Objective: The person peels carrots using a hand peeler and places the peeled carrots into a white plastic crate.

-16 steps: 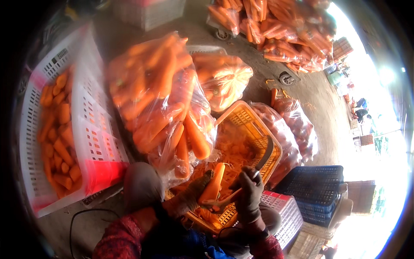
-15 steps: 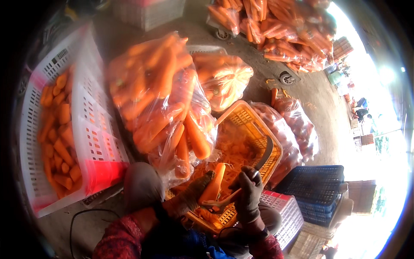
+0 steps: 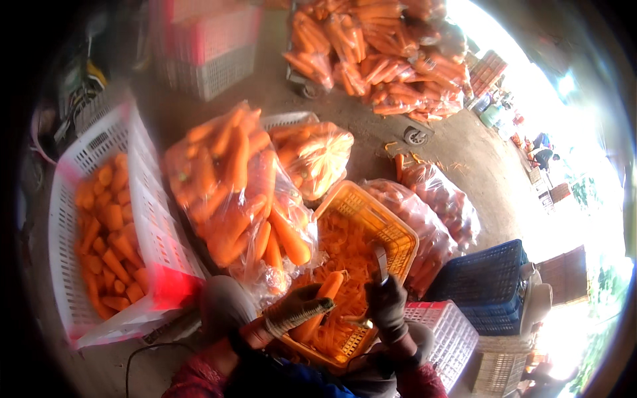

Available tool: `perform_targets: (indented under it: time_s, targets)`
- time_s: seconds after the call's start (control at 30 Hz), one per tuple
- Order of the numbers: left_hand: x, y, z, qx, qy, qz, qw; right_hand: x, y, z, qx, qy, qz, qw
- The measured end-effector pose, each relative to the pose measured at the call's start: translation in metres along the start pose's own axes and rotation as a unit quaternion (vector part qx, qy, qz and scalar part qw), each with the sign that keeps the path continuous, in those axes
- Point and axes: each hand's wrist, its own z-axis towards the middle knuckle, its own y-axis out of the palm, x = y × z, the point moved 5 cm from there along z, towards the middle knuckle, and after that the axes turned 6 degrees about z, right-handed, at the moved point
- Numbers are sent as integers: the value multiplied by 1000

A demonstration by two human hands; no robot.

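Observation:
My gloved left hand (image 3: pixel 292 310) is closed around the lower part of a thick carrot (image 3: pixel 330 285), whose blunt end points up and away. To its right, my gloved right hand (image 3: pixel 387 308) grips a knife whose short blade (image 3: pixel 381 264) sticks up above the fist. A shiny peeler-like end (image 3: pixel 363 324) shows below the same hand; its handle is hidden. Both hands are over the near part of an orange plastic crate (image 3: pixel 398 229), which holds a heap of carrot peelings (image 3: pixel 348 255). The right hand's tool is apart from the carrot.
A white crate of carrots (image 3: pixel 66 245) stands at left. Clear bags of carrots (image 3: pixel 232 186) sit ahead, others (image 3: pixel 415 232) beyond the orange crate. Blue crates (image 3: pixel 478 278) and a white-pink crate (image 3: pixel 441 331) are at right. A wheeled cart (image 3: pixel 417 136) piled with bagged carrots stands far off.
My right hand has drawn the peeler-like end off the carrot, and the knife blade has turned more upright. My left hand keeps its hold on the carrot. The whole view has shifted.

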Motion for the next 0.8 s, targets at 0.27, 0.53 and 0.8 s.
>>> perform_targets:
  time_s: [0.27, 0.53, 0.8]
  targets:
    - [32, 25, -27, -26, 28, 125, 991, -41, -5, -34, -55, -112, -69, 990]
    - [94, 82, -58, -74, 297, 277, 911, 7, 9, -71, -224, 289, 321, 874]
    - [79, 84, -57, -91, 360, 401, 837, -20, 0, -43, -11, 327, 653, 683]
